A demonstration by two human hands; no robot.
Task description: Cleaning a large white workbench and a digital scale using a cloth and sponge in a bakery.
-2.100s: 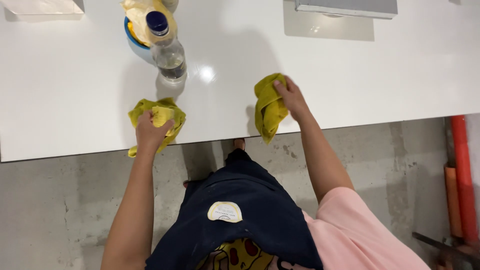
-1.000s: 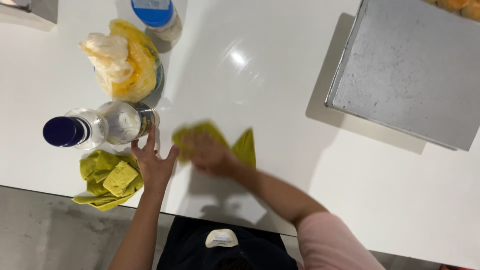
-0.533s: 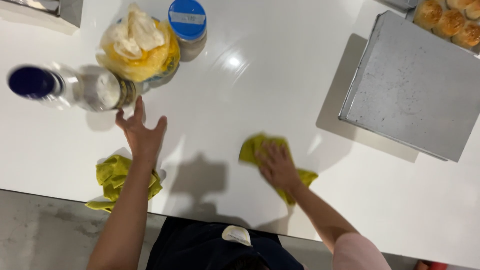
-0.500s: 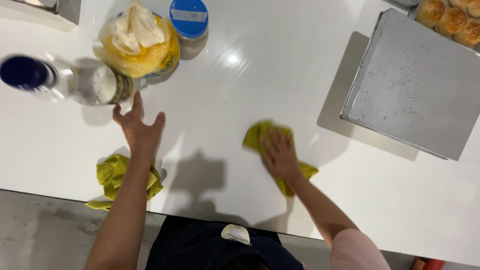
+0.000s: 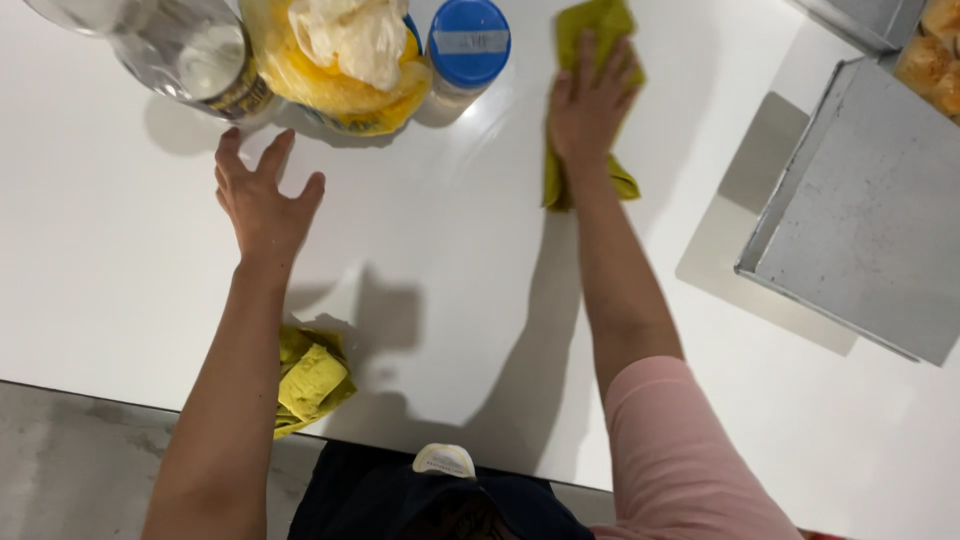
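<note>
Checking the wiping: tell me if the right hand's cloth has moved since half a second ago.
Yes. The yellow cloth under the right hand slid away from the table's near edge, now beside the blue-lidded jar.

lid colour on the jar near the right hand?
Blue round lid, head view.

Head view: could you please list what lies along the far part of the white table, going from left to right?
Clear bottle → yellow bag → blue-lidded jar → right hand flat on a yellow-green cloth → grey metal tray.

The white surface [image 5: 120, 300] is smooth and glossy, the yellow-green cloth [image 5: 600, 60] soft and matt, the tray [image 5: 870, 240] dull brushed metal, the bottle [image 5: 190, 50] clear plastic.
</note>
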